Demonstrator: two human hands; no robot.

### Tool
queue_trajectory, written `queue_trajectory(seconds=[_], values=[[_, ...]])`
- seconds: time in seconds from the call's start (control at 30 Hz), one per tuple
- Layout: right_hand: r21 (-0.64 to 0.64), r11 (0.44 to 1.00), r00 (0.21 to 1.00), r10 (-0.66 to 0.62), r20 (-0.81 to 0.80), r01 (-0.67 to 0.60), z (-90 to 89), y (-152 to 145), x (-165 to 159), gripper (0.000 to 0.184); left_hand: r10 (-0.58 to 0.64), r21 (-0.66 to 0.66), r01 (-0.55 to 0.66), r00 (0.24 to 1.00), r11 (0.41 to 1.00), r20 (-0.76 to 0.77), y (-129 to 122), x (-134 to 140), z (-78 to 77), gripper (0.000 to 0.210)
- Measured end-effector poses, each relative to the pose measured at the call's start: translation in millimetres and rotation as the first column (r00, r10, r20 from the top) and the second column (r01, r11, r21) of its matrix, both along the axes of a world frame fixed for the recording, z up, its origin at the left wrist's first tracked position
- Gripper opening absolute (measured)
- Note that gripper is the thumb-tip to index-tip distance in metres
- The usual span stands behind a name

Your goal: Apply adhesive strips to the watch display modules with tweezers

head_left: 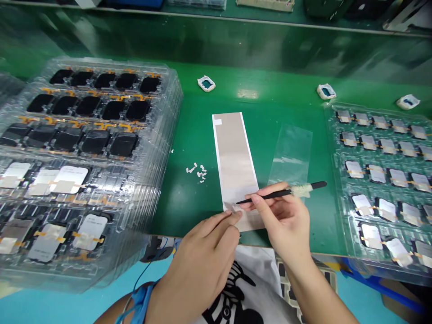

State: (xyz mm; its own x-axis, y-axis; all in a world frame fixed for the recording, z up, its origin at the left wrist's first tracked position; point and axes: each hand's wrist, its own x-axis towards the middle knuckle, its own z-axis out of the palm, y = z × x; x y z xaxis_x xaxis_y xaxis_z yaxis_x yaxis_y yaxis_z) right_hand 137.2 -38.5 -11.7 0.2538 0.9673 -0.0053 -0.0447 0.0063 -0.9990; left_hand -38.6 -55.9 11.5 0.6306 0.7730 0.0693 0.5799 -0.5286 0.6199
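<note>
A long beige sheet with white side edges lies on the green table. My left hand is closed at its near end, fingertips pressed together on the sheet. My right hand grips black tweezers wrapped with pale tape towards the back. Their tip touches the sheet just beyond my left fingertips; whether it holds a small piece cannot be made out. Beneath my right hand the sheet's near edge shows. A clear plastic film lies right of the sheet, and several small white scraps lie to its left.
On the left rises a tall stack of clear trays holding black screens. Another clear tray of small screen parts stands on the right. Small white frames sit along the back, below a shelf. A blue wrist strap circles my left wrist.
</note>
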Motion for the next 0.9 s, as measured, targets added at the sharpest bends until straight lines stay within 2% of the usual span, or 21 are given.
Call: queue_trajectory(seconds=[0.07,0.13,0.23,0.3,0.37,0.43,0.5,0.57,0.67,0.9], values=[[0.028,0.998,0.993,-0.057,-0.103,0.06,1.0,-2,1,0.009,0.112,-0.119,-0.1,0.988,0.988,0.101,4,1,-1.1,0.013],[0.07,0.984,0.974,-0.15,-0.168,0.164,2.2,-4,1,0.01,0.255,-0.276,-0.194,0.945,0.941,0.204,8,4,-3.3,0.009],[0.135,0.945,0.944,-0.271,-0.189,0.298,5.5,-7,-3,0.009,0.433,-0.475,-0.236,0.825,0.848,0.363,10,8,-7.3,0.005],[0.158,0.929,0.939,-0.312,-0.145,0.334,7.5,-8,-5,0.009,0.488,-0.517,-0.241,0.767,0.821,0.417,9,7,-9.0,0.005],[0.139,0.944,0.954,-0.299,-0.034,0.301,7.6,-8,-4,0.008,0.453,-0.455,-0.255,0.795,0.853,0.404,7,3,-9.1,0.008],[0.098,0.974,0.969,-0.217,0.115,0.206,5.2,-8,0,0.005,0.343,-0.316,-0.239,0.878,0.918,0.335,4,-3,-7.8,0.015],[0.066,0.994,0.966,-0.1,0.239,0.087,1.3,-8,3,0.002,0.202,-0.161,-0.167,0.951,0.973,0.234,1,-7,-5.9,0.021],[0.041,0.999,0.951,-0.019,0.308,0.007,-2.0,-7,5,0.005,0.087,-0.048,-0.081,0.987,0.996,0.133,0,-7,-4.2,0.019],[0.034,0.999,0.939,0.005,0.345,-0.018,-3.6,-7,4,0.009,0.016,0.078,-0.017,1.0,0.997,0.019,-1,-3,-3.2,0.014],[0.051,0.998,0.919,-0.04,0.393,0.021,-5.1,-7,-4,0.01,-0.032,0.294,0.077,0.987,0.953,-0.155,-1,1,-4.0,0.023]])
